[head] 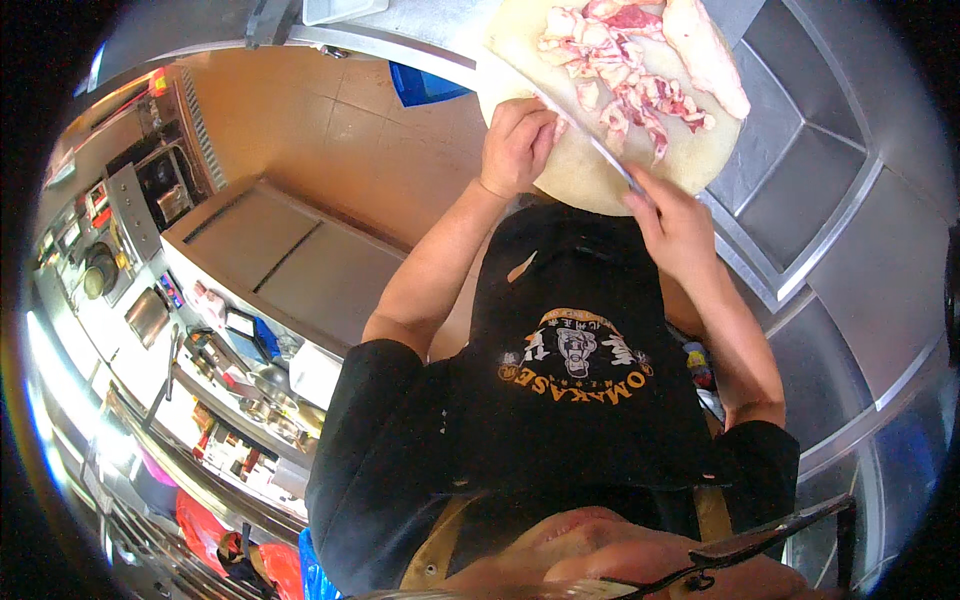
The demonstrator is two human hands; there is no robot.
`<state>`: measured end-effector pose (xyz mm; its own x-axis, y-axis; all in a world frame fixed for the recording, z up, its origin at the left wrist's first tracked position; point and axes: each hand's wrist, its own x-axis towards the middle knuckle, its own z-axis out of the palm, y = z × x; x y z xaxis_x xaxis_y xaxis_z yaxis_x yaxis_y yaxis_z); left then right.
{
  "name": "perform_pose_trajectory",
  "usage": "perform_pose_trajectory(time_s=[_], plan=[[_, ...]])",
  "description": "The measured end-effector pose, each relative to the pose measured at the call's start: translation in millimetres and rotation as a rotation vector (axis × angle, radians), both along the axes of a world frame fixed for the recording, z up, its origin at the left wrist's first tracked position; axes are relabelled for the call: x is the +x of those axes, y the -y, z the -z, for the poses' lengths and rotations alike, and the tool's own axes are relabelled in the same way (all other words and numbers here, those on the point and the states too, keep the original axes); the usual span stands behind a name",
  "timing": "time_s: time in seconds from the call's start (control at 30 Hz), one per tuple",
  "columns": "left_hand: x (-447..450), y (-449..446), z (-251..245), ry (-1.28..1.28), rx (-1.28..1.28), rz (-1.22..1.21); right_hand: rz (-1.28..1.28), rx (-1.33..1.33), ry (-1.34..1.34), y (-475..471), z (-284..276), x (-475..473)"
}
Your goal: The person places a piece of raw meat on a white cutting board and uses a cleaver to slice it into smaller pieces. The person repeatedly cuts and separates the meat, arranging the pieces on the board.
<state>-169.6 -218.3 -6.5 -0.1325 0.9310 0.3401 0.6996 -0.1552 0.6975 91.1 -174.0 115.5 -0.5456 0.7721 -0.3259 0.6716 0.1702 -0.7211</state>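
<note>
My right hand (671, 225) is closed round the handle of a kitchen knife. Its long, thin blade (581, 129) slants up and left across a round, cream-coloured cutting board (577, 176). Beside the blade, on its left, my left hand (519, 142) has its fingers curled on a small piece of raw meat (559, 127), mostly hidden by the fingers. Right of the knife lie several cut pieces of raw meat (637, 97), red with pale fat or skin. A larger, pale slab of raw meat (705, 56) rests along the board's right side.
A steel sink-like recess (795, 195) adjoins the board on the right. A white tray (345, 9) stands on the counter at upper left. Below that counter is a blue container (427, 84) on the tiled floor (352, 120). Left, a steel-topped unit (292, 247) stands near crowded shelves.
</note>
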Motion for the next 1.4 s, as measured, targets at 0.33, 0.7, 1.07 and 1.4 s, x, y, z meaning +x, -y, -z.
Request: perform_pose_trajectory(time_s=[0.33, 0.7, 1.07, 1.4], plan=[[2.4, -7.0, -3.6, -0.026, -0.022, -0.004, -0.077, 0.14, 0.032, -2.6, 17.5, -31.8], [-1.2, -5.5, 1.6, -0.005, 0.021, 0.005, -0.072, 0.098, 0.061, 0.2, 34.9, -23.6], [0.1, 5.5, -0.1, 0.012, 0.011, -0.007, 0.008, 0.018, 0.031, -3.6, 1.7, -2.5], [-2.6, -2.7, 1.5, -0.013, -0.04, 0.051, -0.064, 0.066, 0.044, -1.0, 20.2, -31.6]])
